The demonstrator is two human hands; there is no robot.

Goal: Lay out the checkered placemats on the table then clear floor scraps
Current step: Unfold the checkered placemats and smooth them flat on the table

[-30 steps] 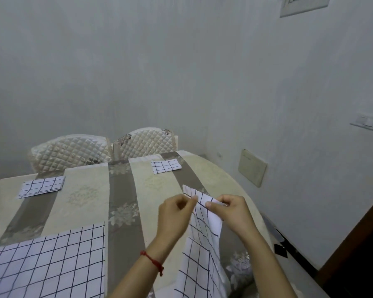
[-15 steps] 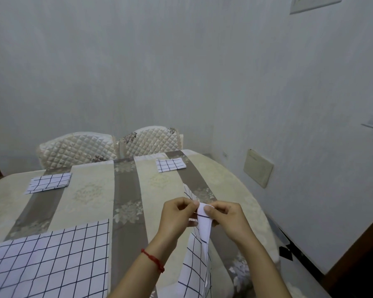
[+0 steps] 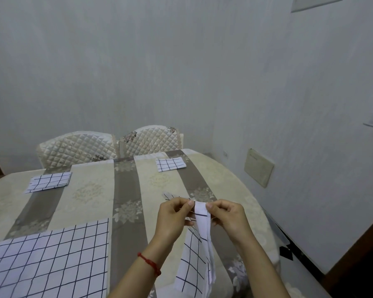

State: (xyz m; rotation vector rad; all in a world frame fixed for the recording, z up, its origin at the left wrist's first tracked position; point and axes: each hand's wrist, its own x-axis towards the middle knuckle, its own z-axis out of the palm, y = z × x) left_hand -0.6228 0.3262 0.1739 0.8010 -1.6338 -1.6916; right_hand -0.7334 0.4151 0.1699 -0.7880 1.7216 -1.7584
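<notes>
My left hand (image 3: 174,216) and my right hand (image 3: 227,216) pinch the top edge of a white checkered placemat (image 3: 195,261), close together above the table's near right side. The cloth hangs down bunched and narrow between them. A large checkered placemat (image 3: 50,259) lies spread flat at the near left. Two folded checkered placemats rest further away, one at the far left (image 3: 49,181) and one at the far right (image 3: 170,164). The table (image 3: 91,194) wears a beige and brown striped cloth.
Two quilted cream chairs (image 3: 78,148) (image 3: 151,139) stand at the table's far edge against the grey wall. The wall runs close along the right side with a beige panel (image 3: 258,167). A strip of floor (image 3: 286,250) with dark diamond tiles shows at the right.
The held placemat's top edge, spread wider a second ago, is gathered into a narrow strip between my fingers. Both hands have come slightly closer together and lower over the table.
</notes>
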